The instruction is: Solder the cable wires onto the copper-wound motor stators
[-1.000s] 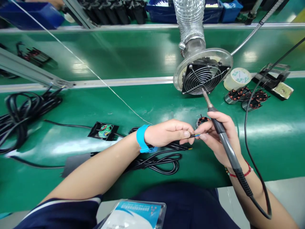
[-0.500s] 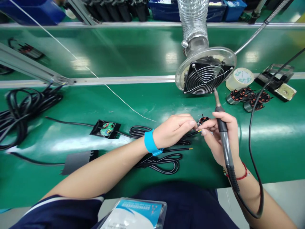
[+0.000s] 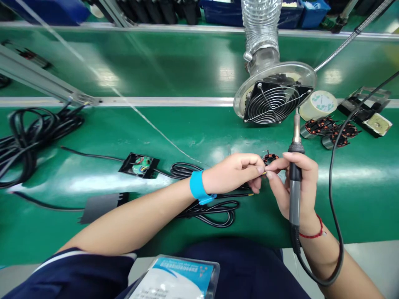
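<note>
Green conveyor belt [image 3: 174,74] takes up most of the view, with a glossy green bench [image 3: 93,182] near the person. At far right the fume extractor fan [image 3: 274,99] tilts toward the work, and a black cable pile [image 3: 34,133] sits at the left. Right hand [image 3: 296,182] is wrapped around the soldering iron [image 3: 294,174], tip pointing away, while its thumb and forefinger meet the left hand [image 3: 233,172], both pinched shut on the thin wire ends [image 3: 264,171] just near of the small copper-wound stator [image 3: 269,158]. Biggest risk, I'd say: that hot tip swings as the fingers twist and touches the loose cord [image 3: 205,209] or skin. Room beyond is mostly blue bins [image 3: 296,8].
</note>
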`<state>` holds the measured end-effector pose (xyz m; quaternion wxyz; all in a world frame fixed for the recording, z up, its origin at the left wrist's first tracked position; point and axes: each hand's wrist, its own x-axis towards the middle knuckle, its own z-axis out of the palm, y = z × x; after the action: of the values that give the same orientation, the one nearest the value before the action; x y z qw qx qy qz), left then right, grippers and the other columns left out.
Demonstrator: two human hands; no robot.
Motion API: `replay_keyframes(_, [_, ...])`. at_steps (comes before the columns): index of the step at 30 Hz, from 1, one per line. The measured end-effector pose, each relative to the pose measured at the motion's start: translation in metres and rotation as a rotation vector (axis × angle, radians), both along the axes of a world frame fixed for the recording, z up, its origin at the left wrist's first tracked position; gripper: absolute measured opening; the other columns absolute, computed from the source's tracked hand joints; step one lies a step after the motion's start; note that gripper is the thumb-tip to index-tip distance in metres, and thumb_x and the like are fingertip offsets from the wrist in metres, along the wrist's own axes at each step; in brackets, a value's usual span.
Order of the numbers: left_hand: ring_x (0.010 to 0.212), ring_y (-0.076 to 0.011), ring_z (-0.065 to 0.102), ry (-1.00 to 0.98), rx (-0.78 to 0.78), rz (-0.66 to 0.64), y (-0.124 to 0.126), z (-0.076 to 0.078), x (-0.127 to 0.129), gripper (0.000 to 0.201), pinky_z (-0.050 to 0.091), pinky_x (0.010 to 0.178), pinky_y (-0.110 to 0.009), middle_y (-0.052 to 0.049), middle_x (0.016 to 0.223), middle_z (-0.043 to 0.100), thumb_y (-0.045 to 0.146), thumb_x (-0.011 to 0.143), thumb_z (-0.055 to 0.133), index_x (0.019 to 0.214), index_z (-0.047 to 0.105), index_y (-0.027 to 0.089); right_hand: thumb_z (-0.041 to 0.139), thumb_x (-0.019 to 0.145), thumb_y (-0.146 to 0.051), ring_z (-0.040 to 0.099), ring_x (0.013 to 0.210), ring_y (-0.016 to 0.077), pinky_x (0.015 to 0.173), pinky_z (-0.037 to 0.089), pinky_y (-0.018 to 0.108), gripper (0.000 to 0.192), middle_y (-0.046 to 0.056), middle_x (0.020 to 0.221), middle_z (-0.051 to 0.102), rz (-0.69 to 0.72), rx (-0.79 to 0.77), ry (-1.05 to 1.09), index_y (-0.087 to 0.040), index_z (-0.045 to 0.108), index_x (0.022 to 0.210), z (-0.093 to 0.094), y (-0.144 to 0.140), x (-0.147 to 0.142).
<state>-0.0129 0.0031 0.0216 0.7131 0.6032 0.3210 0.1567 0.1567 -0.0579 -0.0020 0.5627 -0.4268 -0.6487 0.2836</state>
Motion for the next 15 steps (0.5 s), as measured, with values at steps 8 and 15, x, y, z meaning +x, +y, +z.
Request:
replay_keyframes(8, [0.053,-0.0053,0.044,0.047,-0.027,0.076,0.006,0.008,-0.002,0.018,0.036,0.051,-0.019,0.004,0.061,0.055,0.030,0.080,0.061,0.076,0.059,0.013,0.066,0.088,-0.013,0.061,0.075,0.0130,0.074,0.055,0.032,0.044,-0.003,0.088,0.062,-0.008,-0.157,0.059,-0.031,0.049,0.124,0.000,-0.002,-0.002])
replay_keyframes(15, [0.054,-0.0051,0.040,0.048,0.078,0.198,0.018,0.000,0.005,0.010,0.033,0.053,-0.019,0.006,0.056,0.049,0.020,0.075,0.060,0.067,0.059,0.013,0.066,0.089,-0.018,0.068,0.086,0.0165,0.074,0.058,0.033,0.045,0.001,0.098,0.069,-0.123,-0.109,-0.011,-0.033,0.050,0.129,0.002,0.007,-0.004])
